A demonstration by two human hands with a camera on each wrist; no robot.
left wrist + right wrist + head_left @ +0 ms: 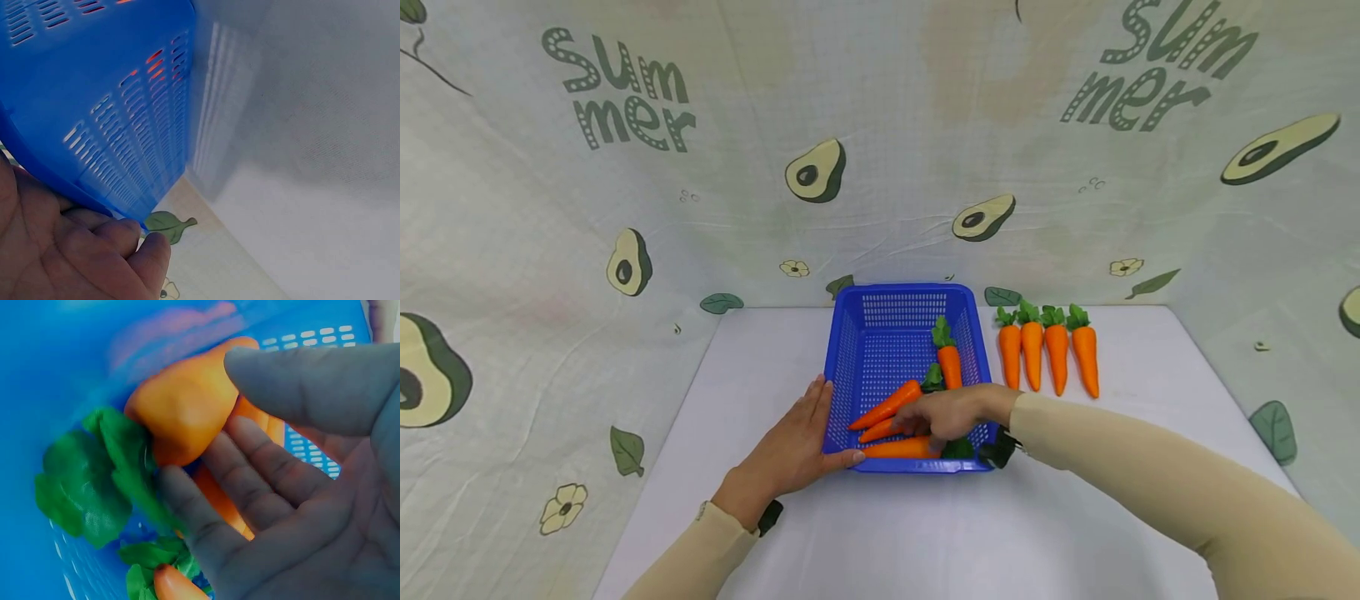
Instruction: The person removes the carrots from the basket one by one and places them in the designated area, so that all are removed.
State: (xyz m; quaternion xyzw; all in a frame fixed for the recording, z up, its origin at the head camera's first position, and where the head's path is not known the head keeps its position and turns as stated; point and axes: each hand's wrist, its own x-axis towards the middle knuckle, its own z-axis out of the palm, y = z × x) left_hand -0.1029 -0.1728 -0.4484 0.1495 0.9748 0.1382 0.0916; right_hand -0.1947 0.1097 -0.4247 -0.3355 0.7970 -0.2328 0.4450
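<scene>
Beige cloth covers both forearms at the near edge, the right sleeve slanting in from the right to the right hand, which reaches down into a blue basket on the white bench. Its thumb and fingers bracket the near carrot in what looks like a light pinch; whether it bears any weight cannot be told. That carrot lies directly under the hand, along the near wall, its long axis running left to right with the tip to the left and the green top to the right. Just beyond it lie the middle carrot, partly covered by the fingers, and a slanted carrot, tip toward the near left; a far carrot stands apart in direction, pointing away along the right wall.

The left hand rests at the basket's near left corner, fingers extended along the left side, thumb on the near rim. Outside the basket, a row of four carrots lies to the far right, long axes near to far, leaves at the far end, clearly nearer the right hand than the left
</scene>
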